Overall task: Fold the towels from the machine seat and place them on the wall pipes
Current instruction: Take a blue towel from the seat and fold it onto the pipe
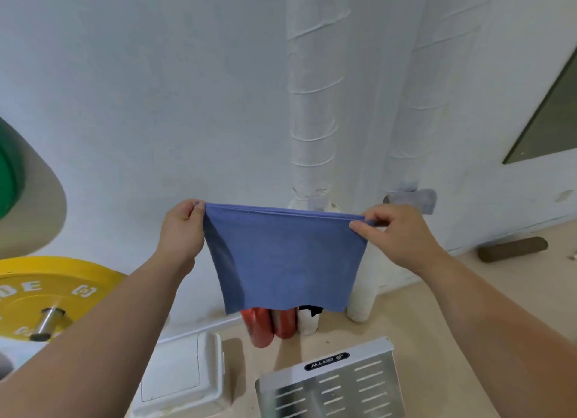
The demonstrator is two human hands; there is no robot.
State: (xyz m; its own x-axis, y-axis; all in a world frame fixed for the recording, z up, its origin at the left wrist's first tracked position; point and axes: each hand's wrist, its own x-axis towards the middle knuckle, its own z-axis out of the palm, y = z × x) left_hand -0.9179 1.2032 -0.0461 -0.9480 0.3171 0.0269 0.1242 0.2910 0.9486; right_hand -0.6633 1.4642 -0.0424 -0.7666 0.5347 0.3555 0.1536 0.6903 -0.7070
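Blue cloth towel [285,255]: held up in the air before the white wall, hanging flat from its top edge, where two layers show together; lower edge hangs just above the red cylinders
Left hand [182,227]: grips the towel's upper left corner, fingers curled round the hem
Right hand [396,233]: pinches the upper right corner between thumb and forefinger
White tape-wrapped wall pipes [312,105]: two, upright side by side behind the towel; whether the towel touches them cannot be told
Pale grey cloth [421,200]: at the foot of the right pipe, near the right hand
Red cylinders [265,327]: two on the floor by the wall, a white bottle [307,322] just beside
Yellow weight plate [37,293]: far left, on a steel bar [50,319]
Slotted metal plate [331,386]: bottom edge, beside a white plastic box [184,377]
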